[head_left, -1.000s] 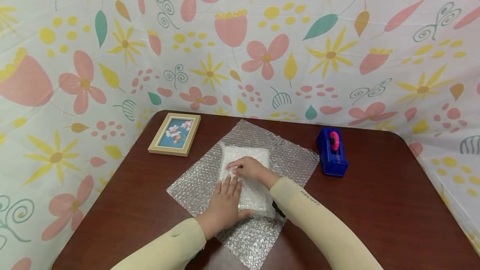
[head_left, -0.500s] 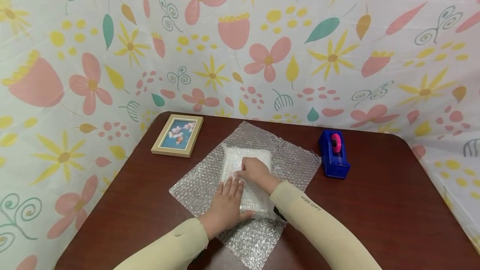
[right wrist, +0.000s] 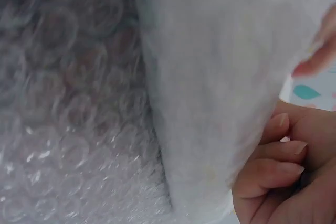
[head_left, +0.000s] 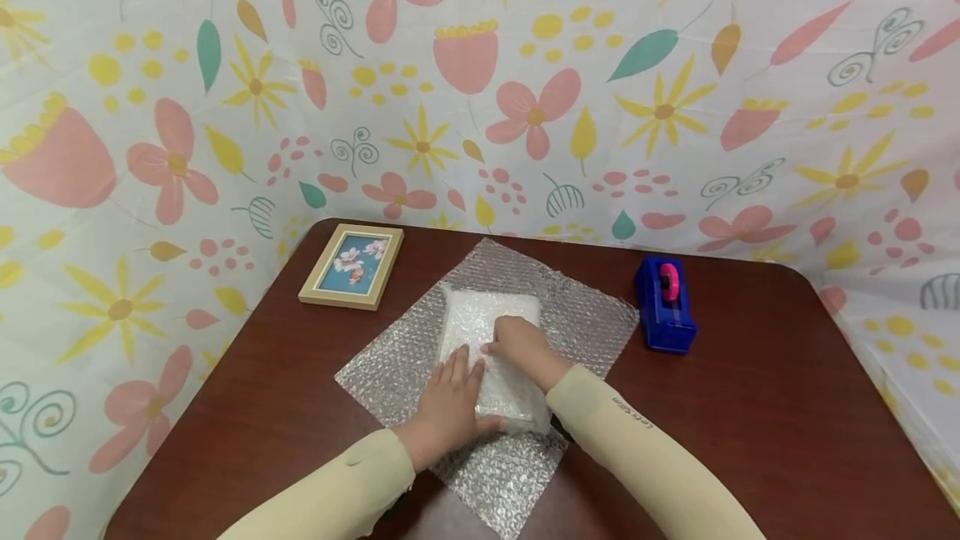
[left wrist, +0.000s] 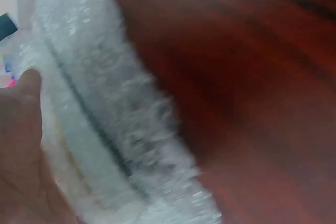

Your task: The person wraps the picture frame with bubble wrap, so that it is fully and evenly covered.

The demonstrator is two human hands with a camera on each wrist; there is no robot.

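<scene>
A flat rectangular package [head_left: 465, 315] wrapped in white bubble wrap lies on a larger sheet of bubble wrap [head_left: 390, 361]. My left hand [head_left: 447, 407] rests flat on the package's lower left, fingers extended and thumb along its near edge. On the middle of the package, my right hand [head_left: 525, 348] presses with its thumb while its fingers curl under the palm. The right wrist view shows those curled fingers [right wrist: 278, 174] beside the package's white surface [right wrist: 210, 77], holding nothing visible. In the left wrist view the package's side [left wrist: 100, 166] runs past my thumb.
A picture frame [head_left: 322, 283] with a light wooden border lies at the back left of the dark wooden table [head_left: 750, 407]. Right of the sheet stands a blue tape dispenser [head_left: 666, 315] with a pink core. Flowered cloth [head_left: 480, 132] hangs behind the table.
My right hand has slid rightward over the package, away from my left fingertips, its fingers curling in. My left hand has stayed pressed in place.
</scene>
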